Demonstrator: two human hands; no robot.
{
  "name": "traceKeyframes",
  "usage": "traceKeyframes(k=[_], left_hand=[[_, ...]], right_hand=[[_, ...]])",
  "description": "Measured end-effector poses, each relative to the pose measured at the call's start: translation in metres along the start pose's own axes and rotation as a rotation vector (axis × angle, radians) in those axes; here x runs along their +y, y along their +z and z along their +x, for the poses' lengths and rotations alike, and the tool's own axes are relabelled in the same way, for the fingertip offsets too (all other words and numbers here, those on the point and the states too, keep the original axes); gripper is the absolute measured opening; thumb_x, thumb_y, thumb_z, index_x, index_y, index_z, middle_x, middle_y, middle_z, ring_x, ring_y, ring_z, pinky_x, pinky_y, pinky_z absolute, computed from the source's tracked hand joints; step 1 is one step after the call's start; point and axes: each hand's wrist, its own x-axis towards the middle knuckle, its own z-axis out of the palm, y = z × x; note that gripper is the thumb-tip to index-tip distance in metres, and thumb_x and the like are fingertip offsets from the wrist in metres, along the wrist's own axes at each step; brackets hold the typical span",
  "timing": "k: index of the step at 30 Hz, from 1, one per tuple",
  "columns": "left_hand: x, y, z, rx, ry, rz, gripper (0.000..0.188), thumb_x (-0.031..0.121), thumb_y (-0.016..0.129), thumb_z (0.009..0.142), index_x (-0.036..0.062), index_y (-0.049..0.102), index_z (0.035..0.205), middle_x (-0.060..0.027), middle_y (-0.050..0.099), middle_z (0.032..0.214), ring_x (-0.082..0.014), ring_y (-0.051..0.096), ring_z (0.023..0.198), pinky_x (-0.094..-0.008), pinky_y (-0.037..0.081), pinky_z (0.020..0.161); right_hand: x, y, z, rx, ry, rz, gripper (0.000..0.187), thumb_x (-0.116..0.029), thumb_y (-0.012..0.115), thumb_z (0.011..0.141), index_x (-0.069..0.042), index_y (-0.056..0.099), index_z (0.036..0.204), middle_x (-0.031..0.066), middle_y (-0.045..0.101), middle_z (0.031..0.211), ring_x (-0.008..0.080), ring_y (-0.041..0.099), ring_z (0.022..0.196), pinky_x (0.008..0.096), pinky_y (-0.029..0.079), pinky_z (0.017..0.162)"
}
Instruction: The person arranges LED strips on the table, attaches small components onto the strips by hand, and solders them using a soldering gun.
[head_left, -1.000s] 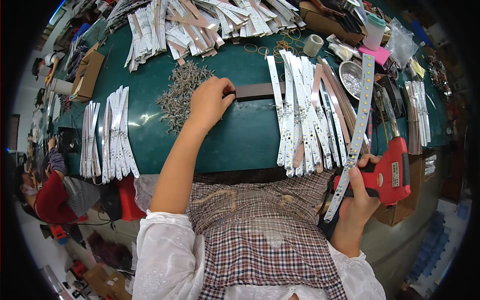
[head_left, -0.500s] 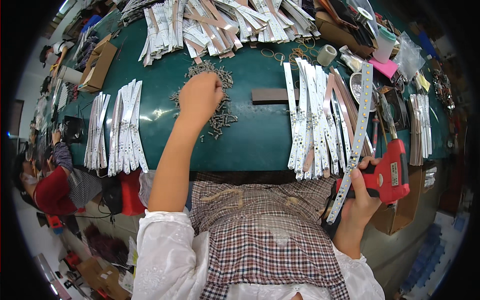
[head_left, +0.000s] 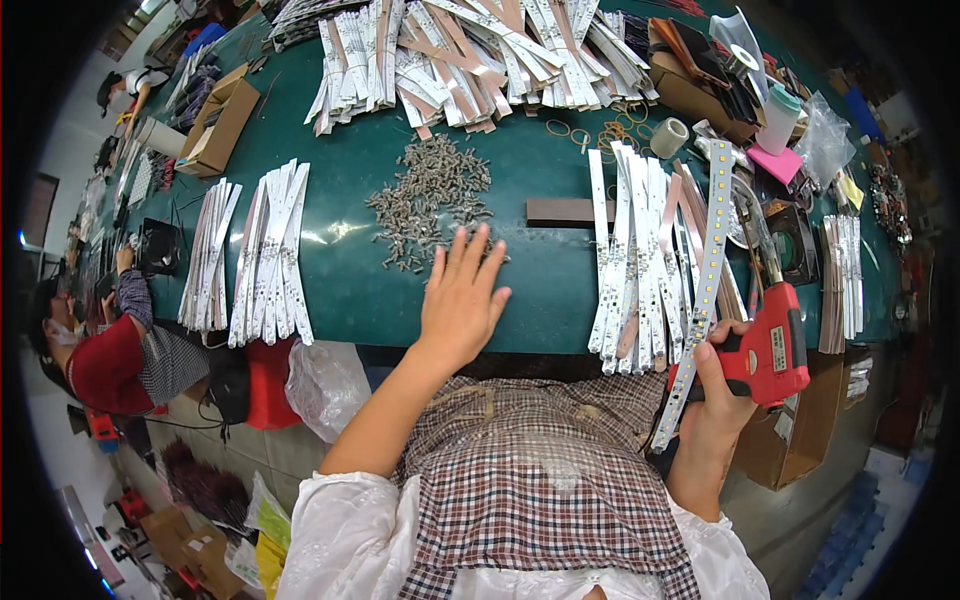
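Note:
My left hand (head_left: 461,305) is open, palm down, its fingers spread at the near edge of a pile of small grey metal pieces (head_left: 425,195). They look like little screws or terminals, too small to name surely. On the right, my right hand (head_left: 716,400) is closed around a red gun-shaped tool (head_left: 775,345) with a metal front end pointing away from me. The same hand pinches a long white LED strip (head_left: 708,270) under the thumb, standing tilted with its yellow LEDs towards me. A fanned bundle of LED strips (head_left: 640,260) lies just left of it.
Two more strip bundles (head_left: 270,255) lie at left, and a large heap (head_left: 450,65) at the back. A dark bar (head_left: 558,213), rubber bands (head_left: 625,128) and a tape roll (head_left: 668,138) sit near the right bundle. Another person (head_left: 110,365) works at far left.
My left hand has drawn back towards me and right from the pile, from closed fingers to spread ones. The pile shows more fully. My right hand keeps its strip and tool, the strip slightly more upright.

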Motion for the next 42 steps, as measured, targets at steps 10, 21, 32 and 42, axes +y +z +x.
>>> traceKeyframes(k=[10,21,32,42], left_hand=[[-0.046,-0.017,0.003,-0.047,0.12,0.118,0.055,0.031,0.056,0.093,0.0195,0.042,0.145,-0.0059,0.033,0.154,-0.0313,0.023,0.145,-0.0542,0.015,0.116],[-0.015,-0.017,0.022,0.167,0.118,-0.206,0.018,0.018,0.075,0.075,0.0148,0.066,0.091,-0.0018,0.058,0.095,-0.0239,0.054,0.095,-0.0394,0.037,0.086],[-0.013,-0.007,0.033,0.094,0.158,-0.223,0.018,0.017,0.078,0.072,0.0149,0.064,0.084,-0.0007,0.055,0.087,-0.0214,0.054,0.09,-0.0371,0.037,0.081],[-0.018,-0.007,0.044,-0.008,0.18,-0.211,0.016,0.019,0.076,0.075,0.0148,0.064,0.084,-0.0003,0.056,0.087,-0.0227,0.052,0.091,-0.0365,0.037,0.082]], right_hand=[[0.0,-0.001,0.0,0.0,-0.028,-0.029,0.045,0.01,0.07,0.077,-0.002,0.05,0.115,0.0064,0.054,0.101,0.0137,0.053,0.091,0.0297,0.046,0.081],[-0.003,0.008,-0.002,0.005,0.029,0.002,0.047,0.011,0.07,0.076,-0.003,0.05,0.116,0.0064,0.054,0.101,0.0141,0.054,0.09,0.0295,0.047,0.081],[0.005,0.002,-0.001,-0.029,0.017,-0.067,0.043,0.008,0.066,0.08,-0.004,0.048,0.117,0.0062,0.054,0.102,0.0118,0.058,0.085,0.0266,0.059,0.062],[-0.002,0.008,-0.001,-0.004,0.079,0.003,0.046,0.01,0.069,0.078,-0.003,0.049,0.117,0.0063,0.054,0.1,0.0142,0.056,0.087,0.0293,0.047,0.08]])
